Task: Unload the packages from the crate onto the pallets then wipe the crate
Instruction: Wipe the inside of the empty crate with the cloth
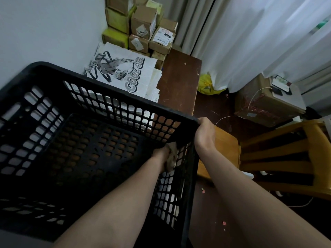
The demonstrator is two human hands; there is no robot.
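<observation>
A large black lattice crate (111, 90) fills the lower left, with nothing inside it. My left hand (162, 154) reaches down into the crate and holds a crumpled beige cloth (171, 158) against the inner right wall. My right hand (204, 133) grips the crate's rim at its far right corner. Beyond the crate lie white plastic packages (125, 68), the top one printed "COOL GIRL", and cardboard boxes (143, 24) are stacked in the corner.
A dark brown wooden board (179, 77) lies beside the packages. A yellow wooden chair (279, 158) stands at the right. A big cardboard box (259, 102), a yellow bag (207, 85) and white curtains (250, 42) are at the back right.
</observation>
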